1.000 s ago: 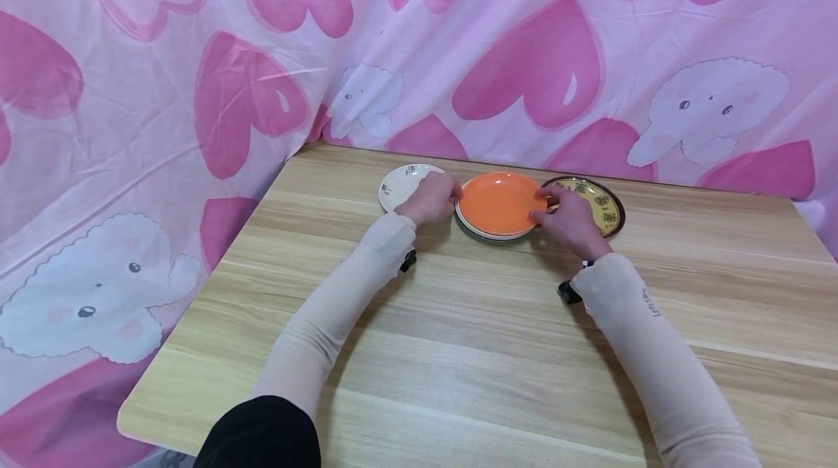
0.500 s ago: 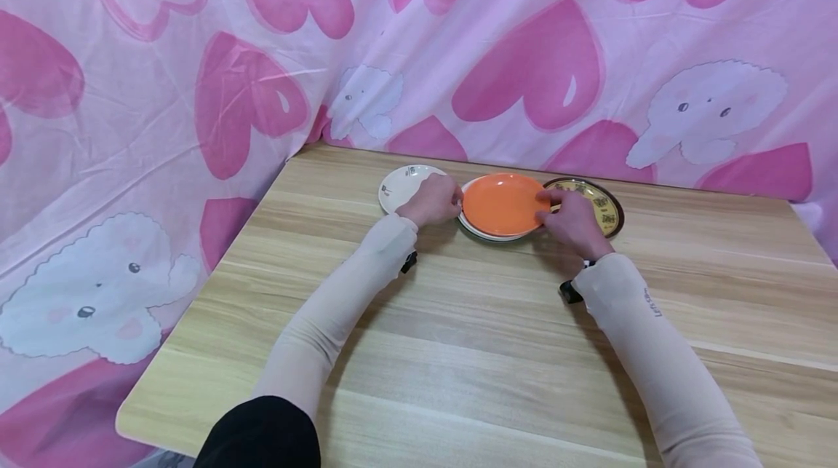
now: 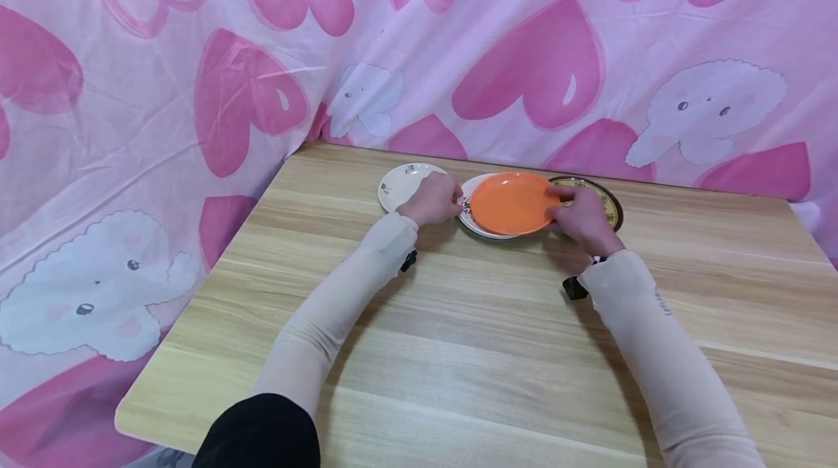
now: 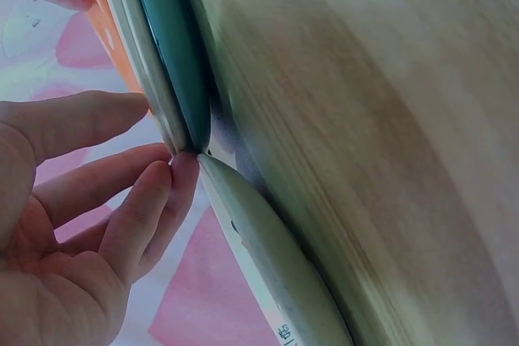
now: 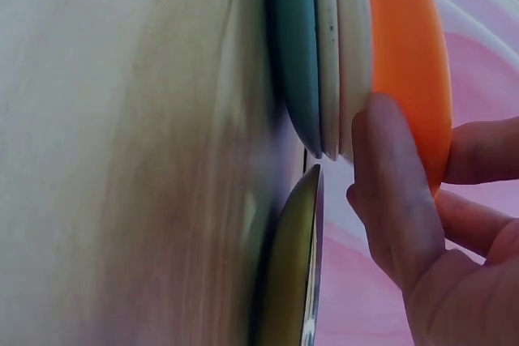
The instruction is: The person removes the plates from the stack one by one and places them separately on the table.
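My right hand (image 3: 581,219) pinches the right rim of an orange plate (image 3: 513,204), with the thumb on one face and fingers on the other. In the right wrist view, the plate's rim tilts away from the plates beneath. Under it is a stack: white plates (image 5: 354,54), the upper one dark-patterned, over a teal plate (image 5: 297,62). My left hand (image 3: 431,199) stays at the stack's left side. Its thumb and fingertips (image 4: 185,166) meet the edge of the white plates, fingers fairly straight. Partly behind that hand lies a small white plate (image 3: 398,188) with little drawings.
A yellow plate with a dark brown rim (image 3: 615,209) lies right of the stack, partly behind my right hand. The wooden table (image 3: 458,351) ends at a pink heart-print cloth (image 3: 524,60) along the back and left.
My right hand has drawn the orange plate to the right and tilted it, uncovering the left part of the patterned white plate. My left hand has hardly moved.
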Demonstrator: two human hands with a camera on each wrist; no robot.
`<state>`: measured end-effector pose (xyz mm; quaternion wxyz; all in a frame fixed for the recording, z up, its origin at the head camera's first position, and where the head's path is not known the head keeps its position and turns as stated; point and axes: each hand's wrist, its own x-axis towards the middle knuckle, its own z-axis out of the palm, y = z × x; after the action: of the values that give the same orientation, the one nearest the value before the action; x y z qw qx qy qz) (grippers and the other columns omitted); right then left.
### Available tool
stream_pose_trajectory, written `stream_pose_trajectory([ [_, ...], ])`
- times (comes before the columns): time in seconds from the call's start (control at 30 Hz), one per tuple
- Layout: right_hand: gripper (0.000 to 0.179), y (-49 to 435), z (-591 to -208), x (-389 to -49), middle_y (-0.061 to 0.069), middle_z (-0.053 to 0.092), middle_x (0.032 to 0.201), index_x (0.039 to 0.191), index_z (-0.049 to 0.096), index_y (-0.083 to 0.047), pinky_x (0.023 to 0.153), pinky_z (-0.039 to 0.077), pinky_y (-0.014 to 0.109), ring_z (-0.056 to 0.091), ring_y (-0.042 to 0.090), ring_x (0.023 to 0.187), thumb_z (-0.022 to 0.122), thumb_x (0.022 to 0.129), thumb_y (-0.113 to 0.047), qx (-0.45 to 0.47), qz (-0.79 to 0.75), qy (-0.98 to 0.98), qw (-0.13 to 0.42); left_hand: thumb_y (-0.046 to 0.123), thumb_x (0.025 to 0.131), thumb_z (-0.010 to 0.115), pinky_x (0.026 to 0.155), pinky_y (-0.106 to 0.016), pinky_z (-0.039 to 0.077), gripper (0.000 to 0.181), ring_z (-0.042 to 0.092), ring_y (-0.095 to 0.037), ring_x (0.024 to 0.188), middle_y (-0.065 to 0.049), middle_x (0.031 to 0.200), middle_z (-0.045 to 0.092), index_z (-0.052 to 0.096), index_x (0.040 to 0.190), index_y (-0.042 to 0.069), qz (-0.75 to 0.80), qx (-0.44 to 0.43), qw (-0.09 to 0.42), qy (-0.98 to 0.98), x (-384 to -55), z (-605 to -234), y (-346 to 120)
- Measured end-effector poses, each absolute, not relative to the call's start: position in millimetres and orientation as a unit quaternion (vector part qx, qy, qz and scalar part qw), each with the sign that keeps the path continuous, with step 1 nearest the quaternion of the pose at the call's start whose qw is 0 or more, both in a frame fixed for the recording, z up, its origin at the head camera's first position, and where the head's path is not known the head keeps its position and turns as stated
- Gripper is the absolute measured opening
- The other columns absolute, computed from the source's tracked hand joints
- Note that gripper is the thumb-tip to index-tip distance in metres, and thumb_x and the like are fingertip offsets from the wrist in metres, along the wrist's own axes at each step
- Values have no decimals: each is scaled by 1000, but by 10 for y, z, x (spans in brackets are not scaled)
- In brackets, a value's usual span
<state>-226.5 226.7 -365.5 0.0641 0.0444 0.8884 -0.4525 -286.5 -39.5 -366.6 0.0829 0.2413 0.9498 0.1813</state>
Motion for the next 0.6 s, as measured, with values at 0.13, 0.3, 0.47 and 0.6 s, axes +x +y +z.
stream_pose_trajectory([
  [0.13,54,2294,-3651,-2250,26,49,144,148,48,-3,69,59,21,68,1,71,56,94,-3,45,-474,876,75,16,93,67,66,-21,41,14,52,-14,76,-1,75,59,73,85,7,181,235,90,951,-2864,-3662,-393],
  [0.3,55,2334,-3655,-2237,25,44,151,150,44,-4,74,60,24,67,0,73,56,97,-4,45,-490,866,90,16,93,68,67,-21,42,12,53,-15,77,-2,77,62,75,89,7,185,232,92,950,-2865,-3657,-401],
  [0.47,54,2372,-3649,-2227,22,39,157,150,45,-6,77,60,23,65,-3,74,58,98,-5,62,-501,858,92,15,91,70,67,-22,40,12,52,-15,77,-1,73,60,74,85,6,186,233,90,950,-2873,-3658,-406],
  [0.6,54,2421,-3652,-2204,20,37,159,150,45,-6,76,59,20,65,-3,77,57,98,-3,68,-514,850,92,15,91,70,66,-21,38,13,50,-15,75,0,70,57,71,80,7,184,238,89,950,-2879,-3662,-391],
])
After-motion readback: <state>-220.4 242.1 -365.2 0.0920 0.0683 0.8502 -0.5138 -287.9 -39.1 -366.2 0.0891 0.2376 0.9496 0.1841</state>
